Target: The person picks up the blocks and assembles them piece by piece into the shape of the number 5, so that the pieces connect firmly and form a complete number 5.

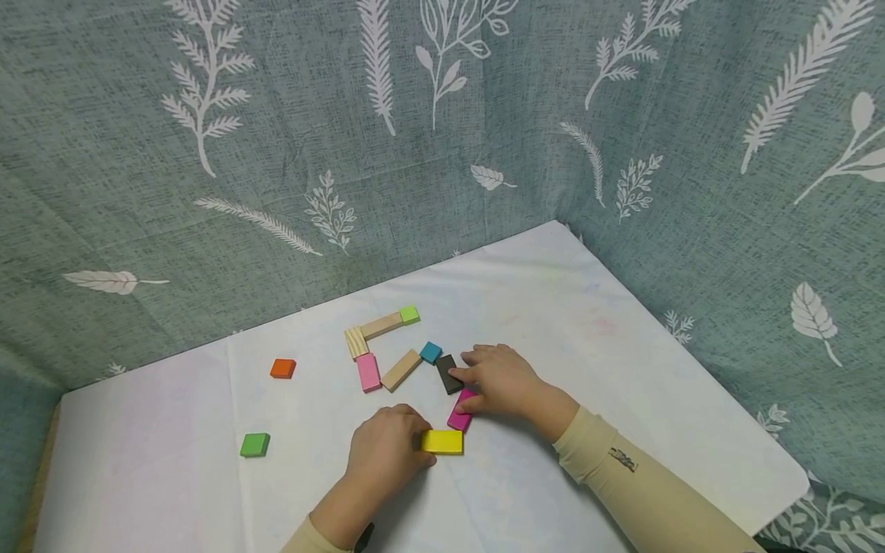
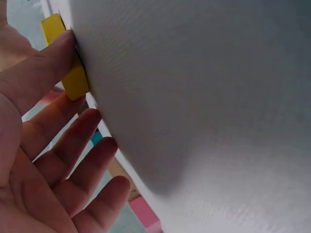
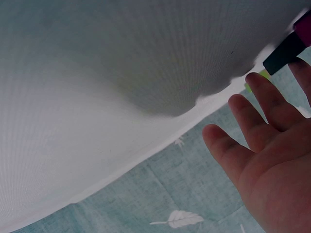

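Observation:
In the head view, my left hand (image 1: 389, 449) pinches the left end of a yellow block (image 1: 445, 442) that lies on the white table. The left wrist view has the thumb on one face of the yellow block (image 2: 75, 80), the other fingers spread beyond it. My right hand (image 1: 505, 380) rests at the right of the row. Its thumb touches a magenta block (image 1: 459, 418), and its index fingertip meets a black block (image 1: 448, 375). The remaining right fingers (image 3: 267, 109) extend loosely. The magenta block's lower end sits just above the yellow block.
The row continues with a blue block (image 1: 431, 352), a plain wooden block (image 1: 401, 370), a pink block (image 1: 369, 372), a striped block (image 1: 356, 342), another wooden block (image 1: 382, 326) and a lime block (image 1: 410, 315). Orange (image 1: 283, 369) and green (image 1: 255, 445) blocks lie apart at left. Leaf-patterned curtains (image 1: 276, 153) border the table.

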`<state>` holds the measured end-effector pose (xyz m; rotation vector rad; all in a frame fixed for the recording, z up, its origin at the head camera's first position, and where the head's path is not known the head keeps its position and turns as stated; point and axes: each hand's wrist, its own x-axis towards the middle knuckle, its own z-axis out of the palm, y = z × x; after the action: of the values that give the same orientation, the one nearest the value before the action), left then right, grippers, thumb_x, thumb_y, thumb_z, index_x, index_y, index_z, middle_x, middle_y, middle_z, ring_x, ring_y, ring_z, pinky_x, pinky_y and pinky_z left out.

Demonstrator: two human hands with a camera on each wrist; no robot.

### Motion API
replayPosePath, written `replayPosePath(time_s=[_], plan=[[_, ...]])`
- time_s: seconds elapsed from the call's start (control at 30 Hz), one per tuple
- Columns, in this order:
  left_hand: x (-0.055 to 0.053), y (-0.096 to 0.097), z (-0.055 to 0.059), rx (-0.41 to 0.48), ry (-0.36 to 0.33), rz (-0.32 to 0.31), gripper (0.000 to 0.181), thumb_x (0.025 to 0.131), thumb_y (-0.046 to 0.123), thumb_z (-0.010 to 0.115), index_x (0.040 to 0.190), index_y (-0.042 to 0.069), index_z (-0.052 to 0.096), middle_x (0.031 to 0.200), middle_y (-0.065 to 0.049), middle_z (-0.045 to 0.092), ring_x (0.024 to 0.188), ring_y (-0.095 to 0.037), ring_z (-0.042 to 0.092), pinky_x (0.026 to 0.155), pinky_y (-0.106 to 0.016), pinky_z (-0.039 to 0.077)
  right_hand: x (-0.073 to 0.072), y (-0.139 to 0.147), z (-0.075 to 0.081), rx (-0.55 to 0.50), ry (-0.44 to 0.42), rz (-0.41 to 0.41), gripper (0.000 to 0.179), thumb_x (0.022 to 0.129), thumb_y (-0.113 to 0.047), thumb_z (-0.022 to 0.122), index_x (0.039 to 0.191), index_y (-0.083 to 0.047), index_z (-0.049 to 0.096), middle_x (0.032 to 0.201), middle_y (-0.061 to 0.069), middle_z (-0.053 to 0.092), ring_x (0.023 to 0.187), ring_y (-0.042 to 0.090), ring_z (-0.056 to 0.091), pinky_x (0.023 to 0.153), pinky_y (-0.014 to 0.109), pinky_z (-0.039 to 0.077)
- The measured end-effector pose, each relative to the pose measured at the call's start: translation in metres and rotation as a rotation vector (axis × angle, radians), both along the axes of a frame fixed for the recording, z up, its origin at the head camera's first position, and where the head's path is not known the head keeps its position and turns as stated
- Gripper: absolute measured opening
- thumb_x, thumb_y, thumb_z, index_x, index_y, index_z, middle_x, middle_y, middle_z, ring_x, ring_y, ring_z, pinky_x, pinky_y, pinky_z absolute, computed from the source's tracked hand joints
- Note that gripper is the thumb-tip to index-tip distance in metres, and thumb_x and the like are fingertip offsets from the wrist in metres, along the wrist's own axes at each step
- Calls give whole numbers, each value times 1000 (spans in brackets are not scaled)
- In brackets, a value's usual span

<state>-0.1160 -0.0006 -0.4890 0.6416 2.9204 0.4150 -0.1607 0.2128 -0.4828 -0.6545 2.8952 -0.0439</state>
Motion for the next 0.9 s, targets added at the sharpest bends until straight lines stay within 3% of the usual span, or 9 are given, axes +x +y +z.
replayPosePath(time_s=[0.17, 0.3, 0.4, 0.47, 0.6, 0.73, 0.8, 0.9], plan=[[-1, 0, -1, -1, -6, 3, 38, 59, 40, 88, 91, 23, 76, 89, 9, 68, 82, -14, 60, 66, -35, 51, 1, 1, 0, -5, -1, -1, 68, 76, -64, 64, 135, -32, 53, 139, 3, 52, 132, 28, 44, 107, 52, 35], [-2, -2, 0, -30, -18, 8, 56, 57, 50, 86, 104, 24, 73, 98, 6, 69, 90, -17, 62, 71, -38, 54, 0, 1, -1, -10, -5, 3, 67, 76, -64, 64, 135, -32, 53, 140, 3, 52, 132, 28, 44, 107, 52, 35], [-4, -11, 6, -21, -43, 75, 75, 54, 57, 85, 118, 24, 68, 110, 2, 68, 100, -20, 62, 80, -43, 53, 0, 1, -1, -14, -13, 4, 67, 77, -64, 64, 135, -32, 53, 140, 3, 52, 132, 28, 44, 107, 52, 35], [-6, -22, 12, 6, -58, 154, 82, 53, 58, 85, 125, 24, 63, 118, -1, 65, 108, -23, 60, 86, -46, 51, 0, 1, 0, -15, -16, 6, 67, 77, -63, 64, 135, -32, 52, 140, 3, 52, 132, 28, 44, 107, 51, 35], [-14, -62, 23, 40, -26, 274, 84, 60, 52, 84, 132, 19, 57, 128, -6, 59, 115, -31, 55, 89, -51, 48, 0, 1, 1, -17, -13, 10, 66, 77, -62, 65, 135, -32, 53, 140, 3, 52, 132, 27, 43, 107, 50, 35], [-16, -122, 25, 29, 60, 383, 84, 66, 53, 79, 133, 10, 55, 131, -15, 53, 118, -39, 49, 83, -56, 46, 1, 0, 2, -18, -14, 12, 67, 77, -62, 65, 135, -32, 53, 140, 3, 52, 132, 27, 43, 107, 50, 35], [-16, -152, 22, -7, 45, 460, 92, 65, 61, 77, 134, 5, 52, 132, -19, 51, 118, -43, 46, 81, -59, 45, 1, -1, 2, -13, -15, 12, 67, 77, -62, 65, 135, -32, 52, 140, 3, 52, 132, 27, 43, 107, 50, 35], [-15, -189, 15, -63, -37, 545, 106, 62, 74, 69, 135, 0, 49, 133, -25, 46, 117, -48, 44, 79, -61, 44, 0, 1, 1, -11, -20, 4, 67, 77, -62, 65, 135, -31, 52, 140, 3, 51, 133, 27, 43, 108, 50, 35]])
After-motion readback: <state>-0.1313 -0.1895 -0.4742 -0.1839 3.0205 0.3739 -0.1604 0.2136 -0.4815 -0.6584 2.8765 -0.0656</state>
